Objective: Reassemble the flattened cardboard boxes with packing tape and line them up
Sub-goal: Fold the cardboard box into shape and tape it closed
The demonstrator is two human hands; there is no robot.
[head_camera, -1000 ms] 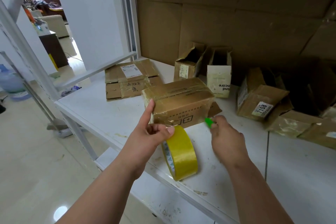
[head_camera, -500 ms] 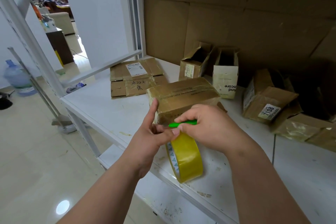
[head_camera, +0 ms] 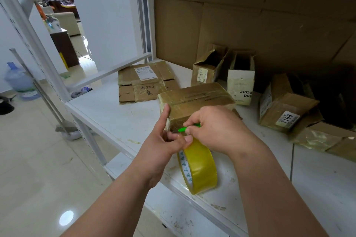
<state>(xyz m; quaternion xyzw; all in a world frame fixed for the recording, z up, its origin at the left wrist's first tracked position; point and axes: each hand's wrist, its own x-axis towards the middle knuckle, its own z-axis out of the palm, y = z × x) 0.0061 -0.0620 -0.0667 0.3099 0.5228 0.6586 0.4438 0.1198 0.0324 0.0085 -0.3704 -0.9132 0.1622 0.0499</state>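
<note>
Taped cardboard box sits on white shelf, just behind both hands. Left hand: index finger against the box's near left corner, remaining fingers curled on the yellow tape roll, which stands on edge. Right hand pinches a green cutter at the box's front face, above the roll.

Tape roll under both hands: translucent yellow, white core edge printed with small green triangles. Tool in the right hand: bright green. Box just beyond the hands: brown, glossy taped. Shelf left of the hands: white, stained.
</note>
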